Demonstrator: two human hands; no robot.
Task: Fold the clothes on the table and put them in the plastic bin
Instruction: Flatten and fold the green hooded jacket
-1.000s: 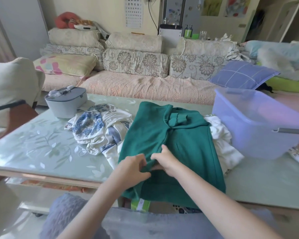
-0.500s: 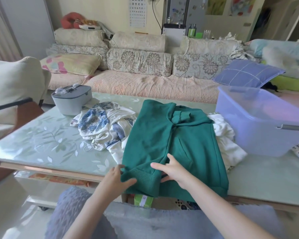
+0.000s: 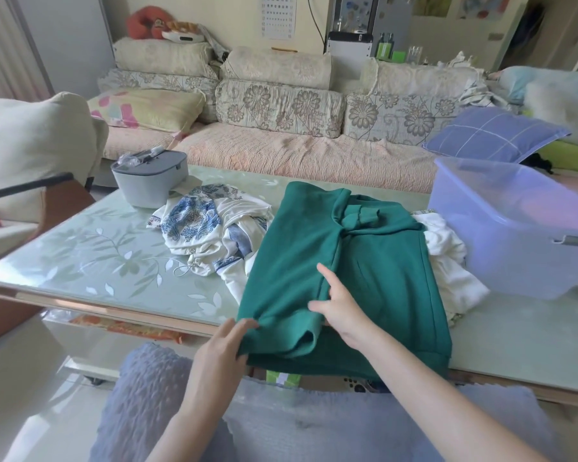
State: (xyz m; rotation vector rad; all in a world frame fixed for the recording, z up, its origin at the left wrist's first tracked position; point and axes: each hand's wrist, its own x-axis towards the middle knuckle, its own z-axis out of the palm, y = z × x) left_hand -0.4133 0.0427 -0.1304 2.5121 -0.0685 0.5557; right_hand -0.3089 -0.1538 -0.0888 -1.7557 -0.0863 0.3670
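- Green sweater (image 3: 364, 261) lay on the table (image 3: 114, 248), near the bin (image 3: 514, 228).
- My left hand (image 3: 221, 348) pinched its near hem corner.
- My right hand (image 3: 341, 308) pressed it, fingers spread.

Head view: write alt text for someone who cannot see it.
Two bare hands fold a green sweater on a table: the left hand grips its near corner while the right hand rests on the fold. Crumpled white and blue clothes lie to its left, a plastic bin stands to its right.
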